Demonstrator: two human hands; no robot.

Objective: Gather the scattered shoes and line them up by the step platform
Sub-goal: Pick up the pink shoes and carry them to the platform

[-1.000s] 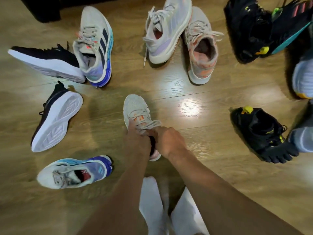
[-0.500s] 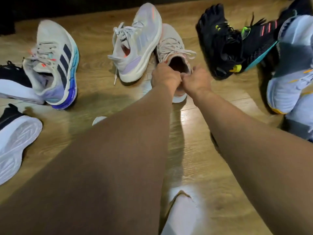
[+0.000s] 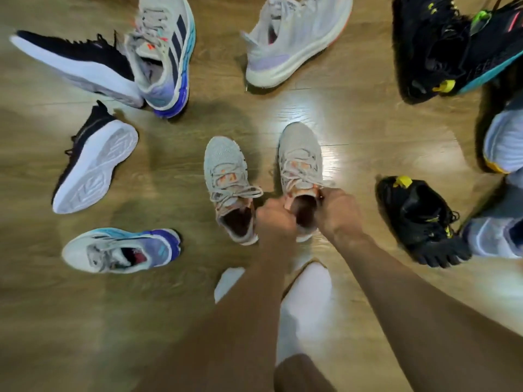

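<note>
gripping beige orange-accented knit shoe (image 3: 301, 168)

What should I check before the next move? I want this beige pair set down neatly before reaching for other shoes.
1. Both hands on the right beige shoe: left hand and right hand pinch its collar: ok.
2. Left beige shoe beside it, toes pointing the same way: ok.
3. Pair parallel: slightly splayed: not ok.
4. Shoe resting flat on the floor: cannot tell.
5. Step platform in view: not ok.
</note>
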